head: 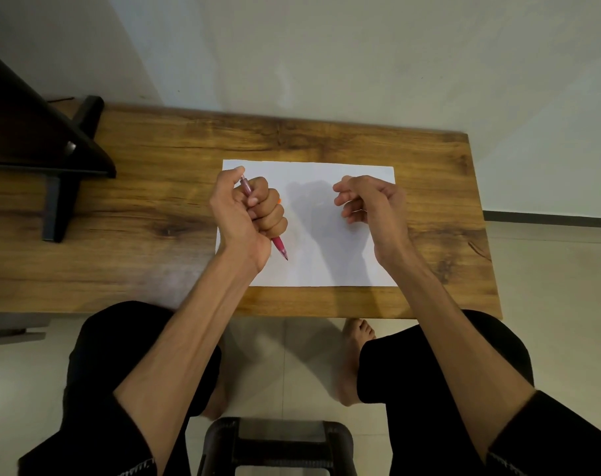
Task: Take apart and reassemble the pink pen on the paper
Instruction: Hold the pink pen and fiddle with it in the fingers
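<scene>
A white sheet of paper (312,269) lies on the wooden table (161,201). My left hand (249,214) is closed in a fist around the pink pen (280,246), held above the paper's left side. The pen's tip pokes out below the fist toward me, and its clicker end shows by my thumb. A small orange bit shows behind my fingers. My right hand (369,201) hovers over the paper's right side with fingers loosely curled; I cannot see anything in it.
A dark monitor stand (62,187) occupies the table's left end. The table's front edge runs just above my knees. A dark stool (278,444) stands on the tiled floor between my legs. A pale wall rises behind the table.
</scene>
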